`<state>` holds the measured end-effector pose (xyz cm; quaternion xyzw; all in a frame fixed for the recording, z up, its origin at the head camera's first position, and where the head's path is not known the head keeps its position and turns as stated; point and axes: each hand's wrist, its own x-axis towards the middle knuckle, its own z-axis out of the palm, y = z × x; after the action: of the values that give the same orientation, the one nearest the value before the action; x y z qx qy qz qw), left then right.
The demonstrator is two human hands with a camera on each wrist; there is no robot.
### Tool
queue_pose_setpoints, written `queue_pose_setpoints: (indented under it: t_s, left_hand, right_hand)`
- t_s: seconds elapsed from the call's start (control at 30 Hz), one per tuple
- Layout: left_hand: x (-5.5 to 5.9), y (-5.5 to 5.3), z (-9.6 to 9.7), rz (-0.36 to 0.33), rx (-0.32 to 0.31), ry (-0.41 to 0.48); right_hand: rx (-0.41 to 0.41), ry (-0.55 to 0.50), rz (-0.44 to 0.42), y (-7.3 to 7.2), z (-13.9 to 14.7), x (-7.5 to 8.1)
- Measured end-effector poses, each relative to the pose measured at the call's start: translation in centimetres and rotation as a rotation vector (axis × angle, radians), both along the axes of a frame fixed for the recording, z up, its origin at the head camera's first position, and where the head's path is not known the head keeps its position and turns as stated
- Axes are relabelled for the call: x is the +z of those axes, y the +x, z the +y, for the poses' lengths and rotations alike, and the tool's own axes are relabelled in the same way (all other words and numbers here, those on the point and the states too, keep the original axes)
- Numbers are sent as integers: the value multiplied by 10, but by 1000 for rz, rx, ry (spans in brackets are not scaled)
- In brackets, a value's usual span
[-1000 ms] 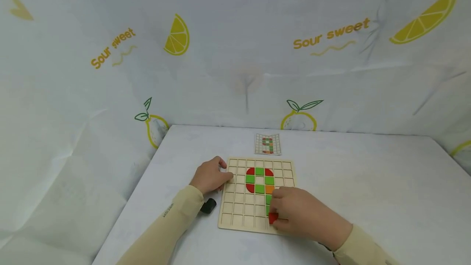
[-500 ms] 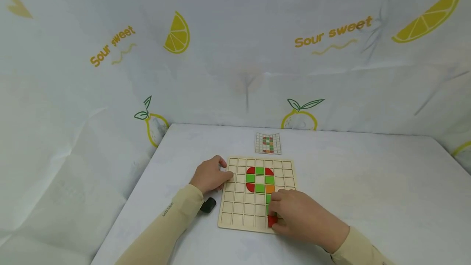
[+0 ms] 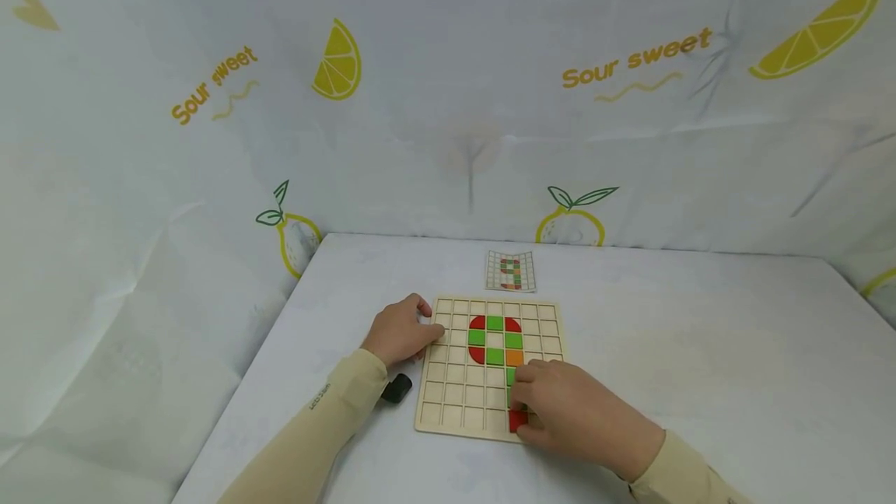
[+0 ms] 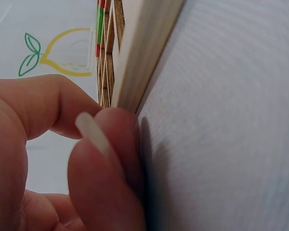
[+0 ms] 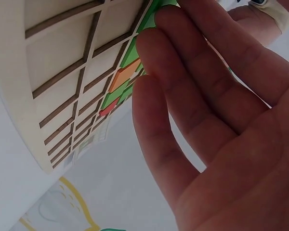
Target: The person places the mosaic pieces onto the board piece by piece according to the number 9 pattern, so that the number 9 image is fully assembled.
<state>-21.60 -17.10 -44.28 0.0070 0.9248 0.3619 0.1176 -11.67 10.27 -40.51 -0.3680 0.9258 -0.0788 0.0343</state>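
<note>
A square wooden grid board (image 3: 453,395) lies on the table, with red, green and orange tiles in its recesses forming a 9-like figure. At its left edge my left hand (image 3: 402,330) grips the rim, thumb on top; the left wrist view shows fingertips against the board's side (image 4: 149,53). My right hand (image 3: 570,408) lies over the lower right of the board, its fingertips touching down around a red tile (image 3: 517,421) in the bottom row. In the right wrist view its fingers (image 5: 156,110) are only slightly bent, hiding the red tile, and nothing shows in their grasp.
A small pattern card (image 3: 509,271) showing the same kind of figure lies behind the board. Beside the left wrist is a black object (image 3: 397,389). A white sheet with lemon prints (image 3: 420,138) hangs behind the table (image 3: 700,333).
The red tile that stood tilted at my right fingers now lies flat in the bottom row. My right fingers have loosened from it slightly. The left hand has stayed in place.
</note>
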Motion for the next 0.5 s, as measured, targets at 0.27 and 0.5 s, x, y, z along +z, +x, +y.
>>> queue_pose_setpoints:
  t_s: [0.27,0.5]
  left_hand:
    - [1,-1,2,1,0,-3]
    - [0,0,0,3,1,-3]
  right_hand:
    - [-1,-2,7,0,2,1]
    - [-82,-32,-55,-3,15,13]
